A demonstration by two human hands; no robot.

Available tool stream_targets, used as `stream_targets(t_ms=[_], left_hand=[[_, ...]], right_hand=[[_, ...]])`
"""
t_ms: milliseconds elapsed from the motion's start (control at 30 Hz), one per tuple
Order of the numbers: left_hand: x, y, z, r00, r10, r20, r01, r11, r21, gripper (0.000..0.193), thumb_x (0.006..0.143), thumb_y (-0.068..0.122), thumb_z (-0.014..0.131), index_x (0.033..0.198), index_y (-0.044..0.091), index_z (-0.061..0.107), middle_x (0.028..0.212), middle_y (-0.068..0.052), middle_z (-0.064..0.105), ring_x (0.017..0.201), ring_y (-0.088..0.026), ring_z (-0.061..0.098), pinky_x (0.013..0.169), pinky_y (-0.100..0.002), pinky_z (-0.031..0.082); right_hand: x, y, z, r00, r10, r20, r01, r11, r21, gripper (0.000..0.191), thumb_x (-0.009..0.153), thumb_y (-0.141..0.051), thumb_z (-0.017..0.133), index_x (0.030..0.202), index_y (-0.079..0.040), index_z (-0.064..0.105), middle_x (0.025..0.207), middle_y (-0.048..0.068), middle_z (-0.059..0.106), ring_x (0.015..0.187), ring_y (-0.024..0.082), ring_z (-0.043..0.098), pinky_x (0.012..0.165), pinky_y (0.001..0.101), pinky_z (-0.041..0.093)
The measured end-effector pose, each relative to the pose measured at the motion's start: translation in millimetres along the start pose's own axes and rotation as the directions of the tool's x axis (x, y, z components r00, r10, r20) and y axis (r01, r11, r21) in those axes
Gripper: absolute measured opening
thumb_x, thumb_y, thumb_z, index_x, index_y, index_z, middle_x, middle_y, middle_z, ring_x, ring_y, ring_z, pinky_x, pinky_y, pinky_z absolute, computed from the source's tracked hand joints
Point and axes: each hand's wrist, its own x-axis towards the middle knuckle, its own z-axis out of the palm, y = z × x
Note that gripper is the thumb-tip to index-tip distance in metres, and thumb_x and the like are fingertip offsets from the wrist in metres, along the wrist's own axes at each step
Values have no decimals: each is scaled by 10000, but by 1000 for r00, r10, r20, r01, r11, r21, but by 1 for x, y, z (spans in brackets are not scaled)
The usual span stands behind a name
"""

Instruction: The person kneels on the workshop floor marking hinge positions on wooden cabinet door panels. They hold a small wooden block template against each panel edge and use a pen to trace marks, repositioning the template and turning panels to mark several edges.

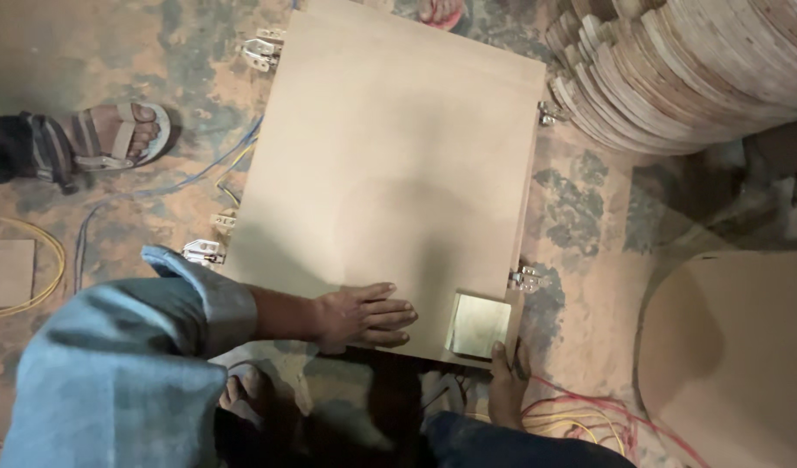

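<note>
On a dusty workshop floor (589, 217), a person steadies a large rectangular board (390, 165) of smooth tan fibreboard. The left hand (364, 316) lies flat at the panel's six o'clock edge, fingers spread and together on nothing, pressing down. The right hand (505, 394) has its grip curled on the near corner at five o'clock, just below a small square plate (478, 325) with a dull greenish sheen. Even downward pressure with the flat palm, and a firm hold on that corner, would likely keep the panel from sliding. Metal hinges (264, 49) glint along the board's nine and three o'clock edges. Coloured wires (580, 420) trail beneath; stacked curved plywood pieces (676, 69) rise at two o'clock. A sandalled foot (121, 134) stands at ten o'clock.
</note>
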Motion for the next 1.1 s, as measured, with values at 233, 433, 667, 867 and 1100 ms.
stream_targets(t_ms=[233, 433, 667, 867, 1100], left_hand=[[0, 0, 1, 998, 15, 65, -19, 998, 58, 961, 887, 368, 609, 1655, 151, 74, 1722, -168, 32, 1588, -332, 29, 1246, -579, 18], [2, -3, 9, 997, 24, 70, -23, 1000, -15, 962, 849, 365, 605, 1620, 180, 61, 1696, -146, -7, 1565, -332, -6, 1230, -590, -11], [-2, -5, 13, 998, 24, -51, -26, 999, -31, 945, 848, 364, 626, 1631, 172, 133, 1713, -155, 46, 1579, -337, 31, 1242, -597, 10], [3, -19, 12, 997, 55, -46, -66, 955, -289, 937, 833, 586, 628, 1597, 202, 244, 1700, -117, 136, 1574, -311, 121, 1240, -529, 86], [-40, -122, 31, 448, -868, -212, 694, 488, -530, 810, 899, 521, 621, 1506, 32, 398, 1612, -259, 270, 1503, -433, 196, 1205, -607, 172]], right_hand=[[6, 12, -6, 995, 28, -91, -22, 998, 61, 328, 990, -208, 617, 1270, -38, 613, 1105, 105, 669, 965, 248, 585, 836, 372, 444], [67, 3, -38, 788, 537, -300, -218, 700, 680, 188, 1089, -211, 619, 1178, -45, 608, 1020, 73, 618, 863, 217, 520, 742, 375, 392], [126, -8, -45, 848, -381, -369, 407, 913, -7, 101, 1079, -17, 650, 1157, 31, 606, 1053, 87, 599, 976, 151, 565, 889, 289, 471], [127, -17, -29, 789, -569, -232, 505, 816, -282, 244, 1096, -71, 571, 1295, 70, 590, 1195, 136, 646, 1129, 209, 608, 1028, 321, 484], [137, -77, 11, 726, -687, -19, 650, 696, -305, 421, 1003, -34, 593, 1408, 58, 530, 1321, 222, 616, 1204, 284, 602, 1052, 386, 482]])
